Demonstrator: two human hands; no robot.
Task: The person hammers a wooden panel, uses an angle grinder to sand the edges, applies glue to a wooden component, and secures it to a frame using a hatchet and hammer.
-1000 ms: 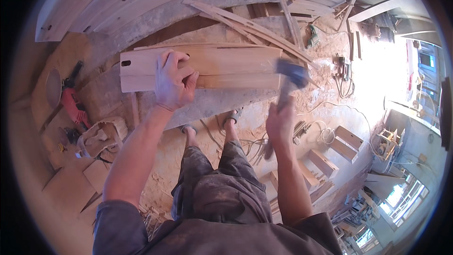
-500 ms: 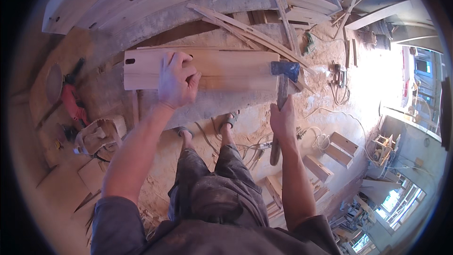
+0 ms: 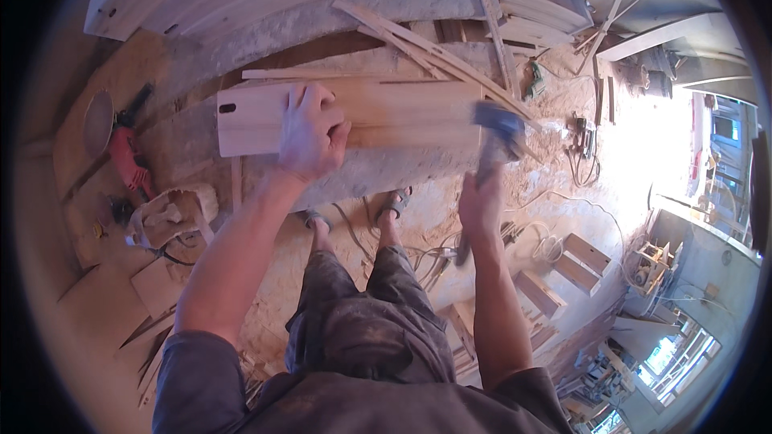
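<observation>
Left hand point(image 3: 310, 133) flat, fingers spread, pressing pale rectangular wooden board point(image 3: 354, 116) on dusty tabletop point(image 3: 378, 173). Right hand point(image 3: 480, 207) closed around handle of blue-headed hammer point(image 3: 494, 124), blurred beside board's right end. Advice: press board firmly, keep left fingers well apart from hammer head, strike end squarely.

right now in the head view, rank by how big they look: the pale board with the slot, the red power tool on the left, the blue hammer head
1. pale board, clearly the largest.
2. red power tool.
3. blue hammer head, motion-blurred and looking close to the red tool in size, so the order of these two is unsure.
</observation>
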